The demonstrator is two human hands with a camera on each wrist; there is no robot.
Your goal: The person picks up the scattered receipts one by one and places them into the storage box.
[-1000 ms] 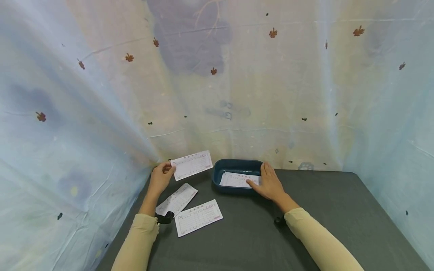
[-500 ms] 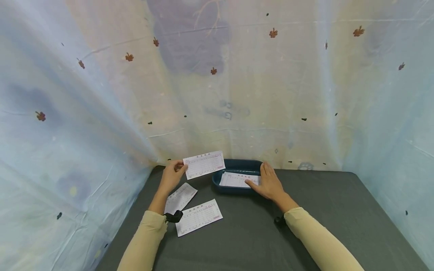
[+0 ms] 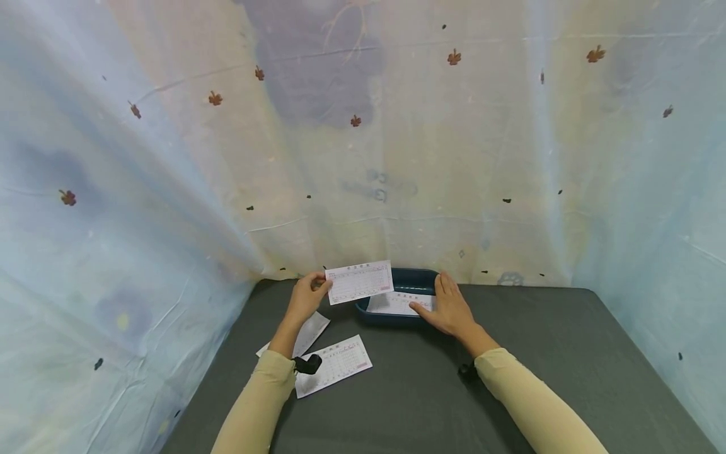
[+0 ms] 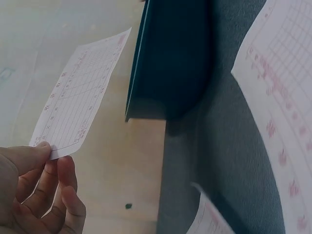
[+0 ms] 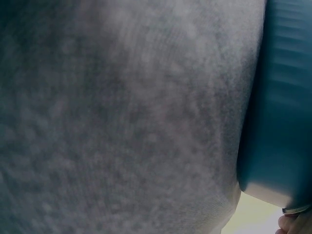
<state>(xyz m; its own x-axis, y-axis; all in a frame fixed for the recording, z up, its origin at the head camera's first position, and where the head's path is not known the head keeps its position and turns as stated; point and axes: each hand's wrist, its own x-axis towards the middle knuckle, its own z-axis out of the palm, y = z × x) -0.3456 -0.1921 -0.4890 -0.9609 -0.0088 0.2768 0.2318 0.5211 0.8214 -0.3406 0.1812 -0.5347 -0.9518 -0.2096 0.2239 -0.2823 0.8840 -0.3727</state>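
My left hand (image 3: 304, 297) pinches a white printed paper form (image 3: 363, 281) by its left edge, thumb on top, as the left wrist view also shows. The form is raised and tilted, overlapping the left end of a dark blue plastic basin (image 3: 391, 320) in the head view. Another paper form (image 3: 391, 302) lies inside the basin. My right hand (image 3: 452, 309) rests on the basin's right end, its fingers straight along the rim and its thumb reaching over the front side. Only some fingertips (image 5: 292, 223) of it show in the right wrist view, beside the rim.
Two more paper forms lie left of centre: one (image 3: 340, 364) nearer the front, and one (image 3: 312, 332) partly behind my left forearm. They lie on a dark grey table (image 3: 431, 397). A patterned pale curtain (image 3: 454, 157) hangs behind and at both sides.
My left hand has moved right with the paper form, from left of the basin to over its left end. My right hand and the basin have stayed in place.
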